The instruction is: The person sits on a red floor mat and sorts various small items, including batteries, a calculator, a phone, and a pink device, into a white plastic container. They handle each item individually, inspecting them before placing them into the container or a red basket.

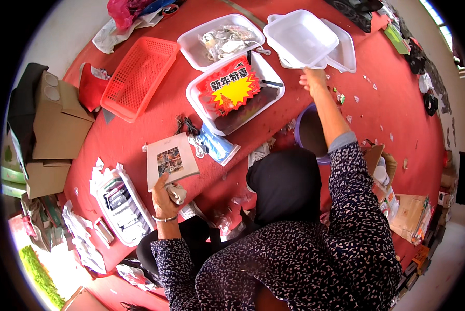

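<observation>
My left hand [164, 201] grips the near edge of a thin white book or flat box [157, 155] with a small picture on its front. A crumpled greyish-white bundle [177, 194] sits against the same hand; whether it is held too, I cannot tell. Far to the right, my right hand [314, 81] has its fingers closed at the near rim of a stack of white plastic trays [304, 36]. In the middle a white tray [280, 93] holds a red and yellow starburst sign [231, 87] and dark flat items. Behind it, another white tray [188, 45] contains bagged white cables [230, 44].
A red mesh basket [139, 78] stands at the left. A white bin of small packs [126, 207] lies near my left arm. Beyond the book are a blue packet [217, 145] and cables [197, 146]. A purple bucket [311, 129] sits under my right forearm; cardboard boxes [61, 119] stand far left.
</observation>
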Tool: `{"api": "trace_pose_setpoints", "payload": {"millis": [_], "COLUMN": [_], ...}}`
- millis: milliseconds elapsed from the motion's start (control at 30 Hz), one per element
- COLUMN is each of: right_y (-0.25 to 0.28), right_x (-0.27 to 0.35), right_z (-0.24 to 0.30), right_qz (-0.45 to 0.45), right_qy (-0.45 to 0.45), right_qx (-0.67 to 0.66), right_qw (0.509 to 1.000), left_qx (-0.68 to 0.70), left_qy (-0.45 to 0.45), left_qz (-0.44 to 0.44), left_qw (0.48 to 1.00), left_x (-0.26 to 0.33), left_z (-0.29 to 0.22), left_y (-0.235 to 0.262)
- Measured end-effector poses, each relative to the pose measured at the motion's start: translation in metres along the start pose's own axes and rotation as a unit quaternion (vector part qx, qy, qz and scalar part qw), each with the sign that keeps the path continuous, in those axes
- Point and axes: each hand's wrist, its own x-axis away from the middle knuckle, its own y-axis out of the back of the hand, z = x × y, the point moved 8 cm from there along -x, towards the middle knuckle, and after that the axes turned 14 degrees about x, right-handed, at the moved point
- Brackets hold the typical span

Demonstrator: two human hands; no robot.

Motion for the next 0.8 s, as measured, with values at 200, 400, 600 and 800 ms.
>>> {"api": "trace_pose_setpoints", "payload": {"millis": [200, 400, 600, 800], "right_y": [-0.086, -0.189, -0.224, -0.226], "right_x": [0.055, 0.117, 0.121, 0.118], "right_z": [0.059, 0.113, 0.107, 0.120], "right_qz": [0.034, 0.025, -0.032, 0.017], "right_qy": [0.405, 0.613, 0.632, 0.588], "right_qx": [0.268, 0.481, 0.535, 0.582], "right_qw": [0.873, 0.626, 0.560, 0.562], "left_qx": [0.026, 0.004, 0.026, 0.041], "left_qy": [-0.013, -0.010, -0.002, -0.003], "left_qz": [0.004, 0.029, 0.005, 0.009], "left_qw": [1.000, 1.000, 1.000, 0.999], "left_x": [0.009, 0.009, 0.011, 0.009], "left_z": [-0.005, -0.005, -0.008, -0.008], "left_y": [-0.004, -0.010, -0.001, -0.003]}}
